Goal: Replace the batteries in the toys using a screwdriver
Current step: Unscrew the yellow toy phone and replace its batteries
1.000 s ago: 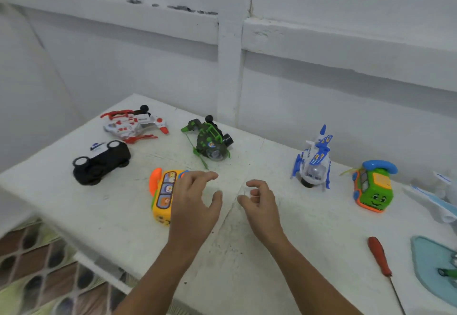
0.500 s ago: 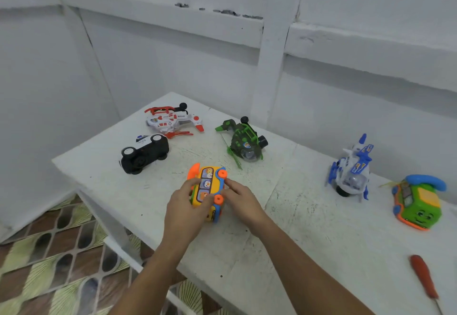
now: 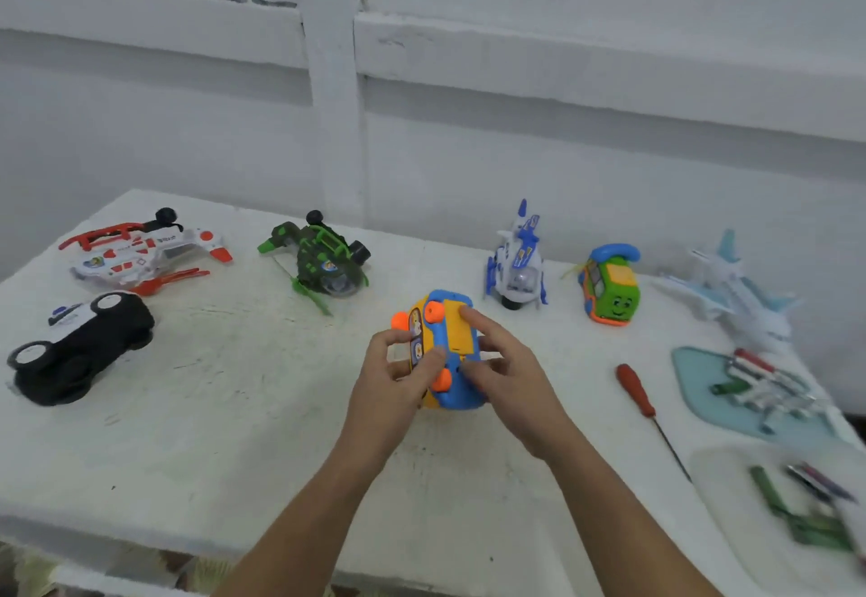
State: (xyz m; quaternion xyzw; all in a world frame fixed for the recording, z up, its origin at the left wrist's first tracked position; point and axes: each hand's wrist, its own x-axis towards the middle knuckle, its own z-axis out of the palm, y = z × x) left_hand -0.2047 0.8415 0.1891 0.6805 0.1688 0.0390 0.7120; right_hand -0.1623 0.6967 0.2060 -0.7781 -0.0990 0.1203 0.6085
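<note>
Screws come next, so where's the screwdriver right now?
In the head view the screwdriver lies on the table, right of the right hand holding the bus toy and just left of the blue tray.

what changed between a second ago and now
The left hand and right hand, empty before, took hold of the yellow toy bus and turned it so its blue underside faces up, nearer the middle of the table. The red screwdriver stayed lying untouched, and the black car kept its place.

a scuffed white table (image 3: 225, 409) stands against a white panelled wall (image 3: 562, 81).
</note>
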